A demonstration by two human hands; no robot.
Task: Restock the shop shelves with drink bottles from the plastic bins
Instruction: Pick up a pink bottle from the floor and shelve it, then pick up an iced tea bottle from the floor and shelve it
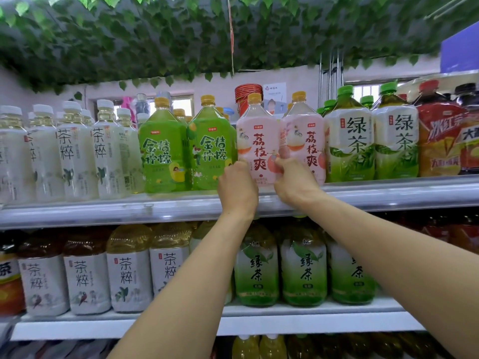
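Observation:
Two pink-labelled lychee drink bottles with yellow caps stand side by side on the top shelf (388, 195). My left hand (237, 187) grips the lower part of the left pink bottle (255, 141), fingers curled round its left side. My right hand (294, 181) grips the lower left of the right pink bottle (308, 136). Both arms reach up from below. The bottoms of both bottles are hidden behind my hands.
Left of the pink bottles stand two green kumquat-lemon bottles (163, 151) and several pale tea bottles (75, 151). To the right are green tea bottles (350, 141) and red iced-tea bottles (440, 141). The lower shelf (259, 325) holds more tea bottles. Fake ivy (181, 35) hangs overhead.

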